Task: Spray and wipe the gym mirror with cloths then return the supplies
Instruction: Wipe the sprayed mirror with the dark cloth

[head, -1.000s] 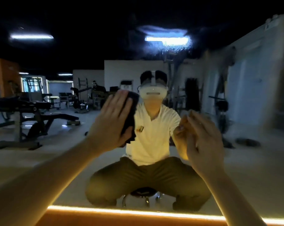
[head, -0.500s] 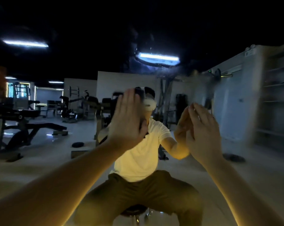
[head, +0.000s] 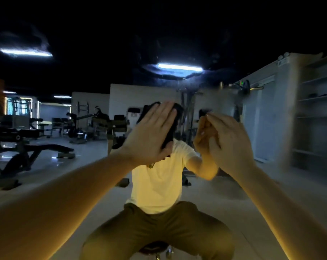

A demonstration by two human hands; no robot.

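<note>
The gym mirror (head: 271, 192) fills the view and reflects me seated on a stool. My left hand (head: 149, 136) presses a dark cloth (head: 170, 132) flat against the glass at head height; the cloth shows past my fingers and covers the reflected head. My right hand (head: 228, 141) is just to the right, fingertips touching the glass, and its reflection shows a cupped palm with nothing clearly in it. Streaky wet smears (head: 170, 74) sit on the glass around the reflected ceiling lamp. No spray bottle is in sight.
Everything else is reflection: weight benches (head: 27, 147) on the left, shelving (head: 316, 113) on the right, a small stool (head: 155, 248) under me. Both my forearms reach in from the bottom corners.
The view tilted upward and the lit strip at the mirror's bottom edge dropped out of sight. My left hand slid the cloth up and to the right on the glass. My right hand stayed beside it.
</note>
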